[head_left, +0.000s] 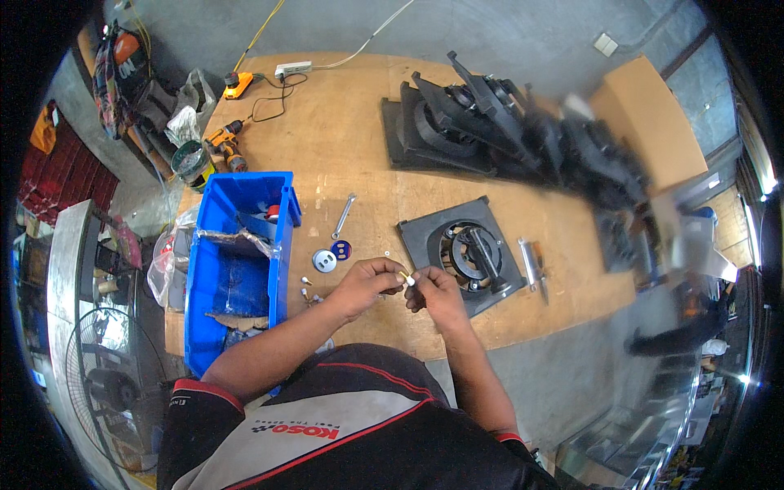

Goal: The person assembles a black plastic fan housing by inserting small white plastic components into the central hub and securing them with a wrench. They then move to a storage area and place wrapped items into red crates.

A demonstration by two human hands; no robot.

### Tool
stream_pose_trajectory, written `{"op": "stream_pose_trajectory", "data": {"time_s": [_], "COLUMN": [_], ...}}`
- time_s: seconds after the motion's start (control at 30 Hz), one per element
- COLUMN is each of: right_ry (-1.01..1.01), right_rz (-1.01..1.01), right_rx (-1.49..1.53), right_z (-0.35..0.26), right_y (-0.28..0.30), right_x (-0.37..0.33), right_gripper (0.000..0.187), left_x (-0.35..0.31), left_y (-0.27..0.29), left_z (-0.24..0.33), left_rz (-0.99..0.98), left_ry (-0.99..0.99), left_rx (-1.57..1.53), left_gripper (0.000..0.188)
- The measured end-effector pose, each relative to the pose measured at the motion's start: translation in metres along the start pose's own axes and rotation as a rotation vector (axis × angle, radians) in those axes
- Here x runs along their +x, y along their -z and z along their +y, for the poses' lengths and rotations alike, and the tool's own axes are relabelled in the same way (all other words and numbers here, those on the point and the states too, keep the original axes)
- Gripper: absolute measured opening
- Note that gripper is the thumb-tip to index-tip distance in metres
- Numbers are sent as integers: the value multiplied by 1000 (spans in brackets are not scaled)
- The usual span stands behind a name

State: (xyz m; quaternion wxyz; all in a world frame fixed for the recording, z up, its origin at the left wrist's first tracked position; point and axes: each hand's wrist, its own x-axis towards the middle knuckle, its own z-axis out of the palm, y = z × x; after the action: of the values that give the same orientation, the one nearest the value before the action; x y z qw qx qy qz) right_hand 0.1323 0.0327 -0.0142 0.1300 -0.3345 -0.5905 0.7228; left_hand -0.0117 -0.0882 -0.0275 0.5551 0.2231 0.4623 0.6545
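My left hand [374,286] and my right hand [438,296] meet over the near part of the table. Both are closed, pinching a small pale yellow-and-white piece [408,278] between the fingertips; it is too small to name. Just beyond my right hand lies a black square plate [422,232] with a round opening and a dark bar across it. To the left of my left hand are a silver disc with slots [324,260], a purple-rimmed disc [346,249] and several small white-topped pieces [306,282]. A combination wrench [344,216] lies beyond the discs.
A blue bin [193,278] with dividers stands at the left. Behind it are a cordless drill [228,147], a charger [238,85] and a power strip [293,69]. More black plates [400,135] are piled at the far right, near a cardboard box [649,122]. Tools [528,263] lie right of the plate.
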Motion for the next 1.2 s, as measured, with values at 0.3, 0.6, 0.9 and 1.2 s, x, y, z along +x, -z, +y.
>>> {"op": "stream_pose_trajectory", "data": {"time_s": [0.3, 0.6, 0.9, 1.2], "right_ry": [42, 183, 397, 149], "right_rz": [-93, 148, -46, -69], "right_rx": [96, -139, -11, 78], "right_z": [3, 5, -10, -16], "right_y": [-18, 3, -27, 1], "right_x": [-23, 1, -33, -8], "right_gripper": [18, 15, 18, 21], "left_x": [4, 4, 6, 5], "left_y": [1, 4, 9, 10], "left_z": [-8, -3, -1, 6], "left_rz": [163, 128, 278, 72], "left_ry": [-121, -138, -255, -173], "left_rx": [55, -254, 105, -270], "left_gripper": [18, 12, 16, 10]}}
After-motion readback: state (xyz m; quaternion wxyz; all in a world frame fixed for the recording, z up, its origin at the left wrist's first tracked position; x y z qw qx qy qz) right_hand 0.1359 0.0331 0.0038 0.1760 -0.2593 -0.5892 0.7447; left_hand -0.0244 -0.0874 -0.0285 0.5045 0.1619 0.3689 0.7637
